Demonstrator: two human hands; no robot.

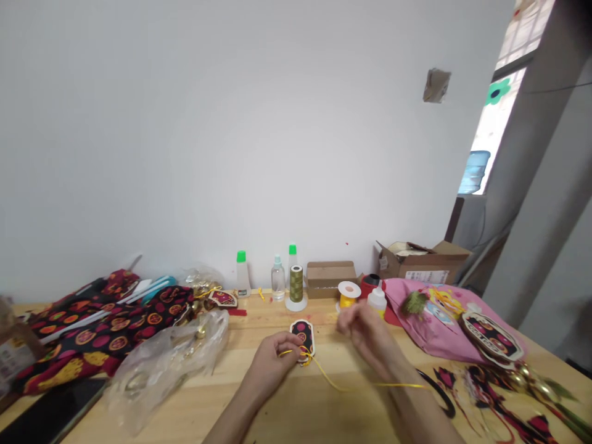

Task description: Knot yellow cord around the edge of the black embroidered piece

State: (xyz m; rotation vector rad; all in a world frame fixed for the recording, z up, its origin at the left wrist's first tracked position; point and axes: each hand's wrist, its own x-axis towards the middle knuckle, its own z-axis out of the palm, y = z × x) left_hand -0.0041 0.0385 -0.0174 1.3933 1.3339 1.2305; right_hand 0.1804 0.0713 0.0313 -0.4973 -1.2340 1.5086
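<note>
A small dark tag with a patterned face and pale border lies on the wooden table in front of me. My left hand is at its lower left, thumb and fingers pinched on yellow cord that is looped at the tag's bottom end. From there the cord trails right and crosses my right forearm. My right hand is raised to the right of the tag, near the spool of yellow cord. Its fingers look curled but are blurred, and whether they hold anything is hidden.
Behind the tag stand an olive thread cone, a clear bottle and an open cardboard box. Patterned fabric and a plastic bag lie left. At right are a pink bag, black-handled scissors and tassels.
</note>
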